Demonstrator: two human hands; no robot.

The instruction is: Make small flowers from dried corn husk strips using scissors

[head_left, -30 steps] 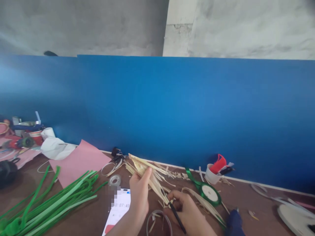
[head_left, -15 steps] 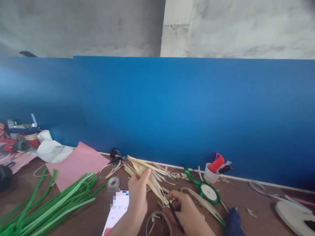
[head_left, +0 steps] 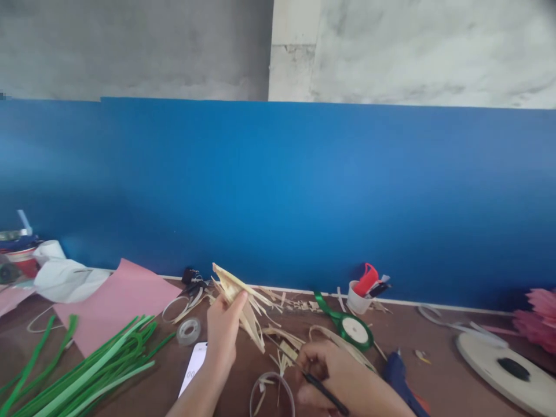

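Note:
My left hand (head_left: pixel 222 335) is closed on a pale dried corn husk (head_left: pixel 249 324), its thumb pressed on top. The husk points up at one end, and its lower right side is split into loose strips. Lower and to the right, my right hand (head_left: pixel 332 370) grips a slim tool (head_left: pixel 324 392) with a black handle and a thin metal tip. That tip lies apart from the husk, above scattered husk strips (head_left: pixel 284 354). Whether the tool is a blade or a needle I cannot make out. Below, a clear round ring or cup rim (head_left: pixel 251 399) encircles some scraps.
Green pipe cleaners (head_left: pixel 99 370), pink paper (head_left: pixel 125 301), a tape roll (head_left: pixel 188 331) and a phone (head_left: pixel 194 366) lie left. Rightward are a green ribbon spool (head_left: pixel 355 330), a white cup (head_left: pixel 357 302), a blue glue gun (head_left: pixel 398 376) and a white disc (head_left: pixel 486 359). A blue partition (head_left: pixel 278 191) stands behind.
My right hand has drawn the tool down and right, away from the husk. My left hand still holds the husk. The view has turned right, bringing pink paper ruffles in.

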